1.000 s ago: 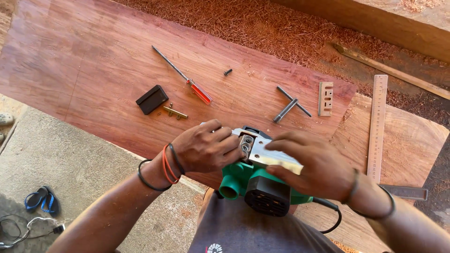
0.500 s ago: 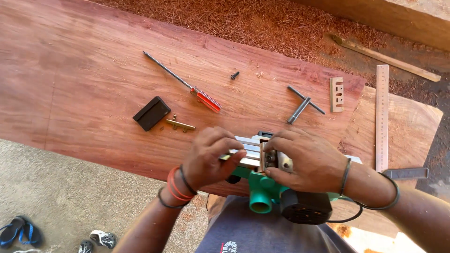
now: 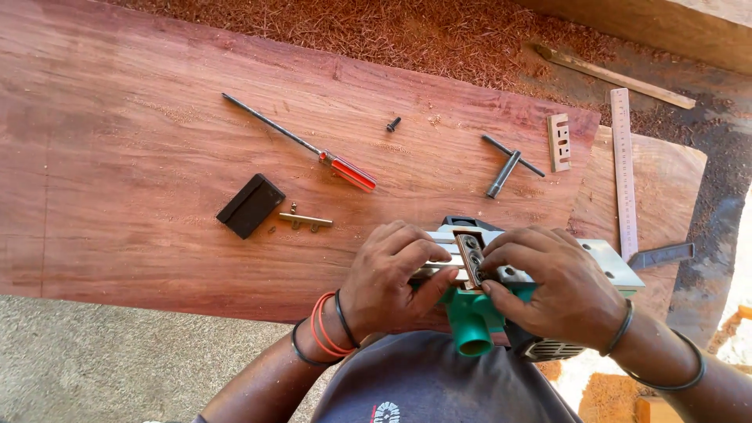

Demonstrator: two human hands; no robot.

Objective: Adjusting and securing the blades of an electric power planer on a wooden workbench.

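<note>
An electric planer [image 3: 540, 270] with a green body lies upside down at the near edge of the reddish wooden plank [image 3: 117, 172], its flat metal sole turned up. Its long axis runs left to right, roughly along that plank edge, and its green round outlet points back toward the person. The cutter drum sits in the gap in the middle of the sole, with a brownish blade piece [image 3: 471, 261] lying across it.

The left hand [image 3: 392, 282] grips the left end of the sole, fingers curled over the top and thumb beneath. The right hand [image 3: 560, 290] lies over the right half of the planer, its fingertips pinched narrow on the blade piece.

There are no containers in view; everything lies loose on the plank. Just beyond the planer rests a T-handled socket wrench [image 3: 507, 163], and to its right a small slotted metal plate [image 3: 558, 142]. Farther right of the planer a long steel ruler [image 3: 623, 164] lies pointing away. Left of the planer are a brass-coloured bracket [image 3: 305, 222] and a black block [image 3: 251, 205] just beside it. Beyond those lies a red-handled screwdriver [image 3: 313, 149], with a small dark screw [image 3: 393, 124] near it. Wood shavings [image 3: 407, 31] cover the plank's far side.
</note>
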